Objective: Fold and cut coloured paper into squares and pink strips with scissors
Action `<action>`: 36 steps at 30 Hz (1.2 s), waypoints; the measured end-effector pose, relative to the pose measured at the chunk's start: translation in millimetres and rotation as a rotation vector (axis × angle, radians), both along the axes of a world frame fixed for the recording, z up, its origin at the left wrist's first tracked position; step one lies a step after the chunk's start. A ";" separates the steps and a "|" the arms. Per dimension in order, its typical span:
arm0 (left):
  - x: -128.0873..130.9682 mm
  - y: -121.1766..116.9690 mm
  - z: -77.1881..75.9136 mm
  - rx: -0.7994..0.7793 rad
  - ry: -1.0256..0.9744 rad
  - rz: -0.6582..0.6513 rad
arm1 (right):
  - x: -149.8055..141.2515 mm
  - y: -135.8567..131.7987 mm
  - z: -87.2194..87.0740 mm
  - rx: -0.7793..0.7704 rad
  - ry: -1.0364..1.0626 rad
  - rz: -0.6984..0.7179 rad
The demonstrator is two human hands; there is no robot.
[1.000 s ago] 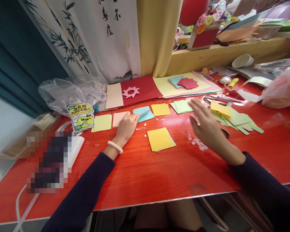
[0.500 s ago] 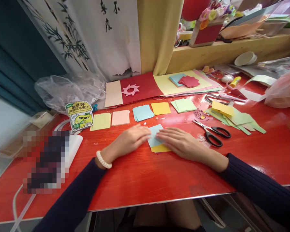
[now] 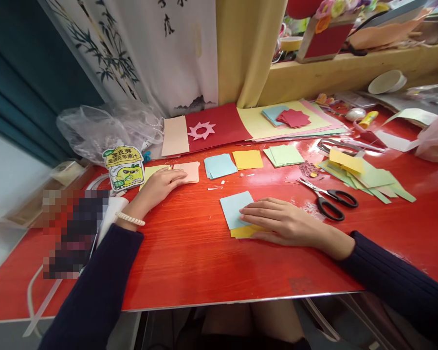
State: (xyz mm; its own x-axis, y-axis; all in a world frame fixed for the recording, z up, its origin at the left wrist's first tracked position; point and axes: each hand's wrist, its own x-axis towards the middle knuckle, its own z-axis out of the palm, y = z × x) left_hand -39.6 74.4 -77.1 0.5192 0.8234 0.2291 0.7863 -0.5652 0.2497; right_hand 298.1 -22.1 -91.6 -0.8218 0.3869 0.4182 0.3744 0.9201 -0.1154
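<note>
Two paper squares lie near the middle of the red table point(image 3: 190, 262) in the head view: a light blue square point(image 3: 233, 206) on top, with a yellow square point(image 3: 244, 232) showing along its near edge. We judge both very light, flexible enough to bend under a fingertip, yet crisp enough to hold a crease. The table looks glossy, so we expect loose sheets to slide easily on it; they should also crumple or tear if pinched hard. We would take hold at a corner or along a free edge, with thumb and fingertip only. The pink stack point(image 3: 190, 171) farther left should handle likewise, though its sheets may cling or shift together, so we would lift from one corner.

Our right hand point(image 3: 286, 221) lies low and palm down, its fingers stretched out side by side across the right part of the two squares, resting over them rather than closing around them. Its forearm comes in from the lower right. Our left hand point(image 3: 160, 187) reaches forward, fingers extended over the left part of the pink stack, beside the pale yellow stack point(image 3: 154, 169); we cannot tell whether it pinches a sheet. A pale bracelet point(image 3: 130, 218) circles that wrist. The two hands stand well apart.
</note>
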 end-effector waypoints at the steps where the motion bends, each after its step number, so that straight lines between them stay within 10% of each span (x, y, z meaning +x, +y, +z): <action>1: 0.4 0.0 0.4 0.018 -0.002 -0.004 | 0.3 -0.4 1.0 0.004 0.011 0.004; 10: 22.2 -24.9 1.2 0.495 -0.105 0.058 | 1.1 -2.0 2.6 0.047 0.097 -0.068; 16: 109.5 -101.2 -11.7 0.390 0.075 -0.488 | 0.8 -4.0 7.5 0.065 0.281 -0.206; 19: 121.8 -102.6 -5.2 0.268 0.004 -0.529 | -0.8 -3.0 9.5 0.075 0.288 -0.177; 25: 44.4 -42.3 21.8 0.106 0.110 -0.086 | -4.0 1.5 4.8 -0.005 0.130 0.028; 29: -23.2 -9.7 5.5 0.153 0.325 0.376 | -3.3 2.1 1.6 -0.093 0.107 0.031; 36: -46.4 -1.2 -29.9 0.049 0.422 0.406 | -1.7 1.3 0.4 -0.116 0.105 0.018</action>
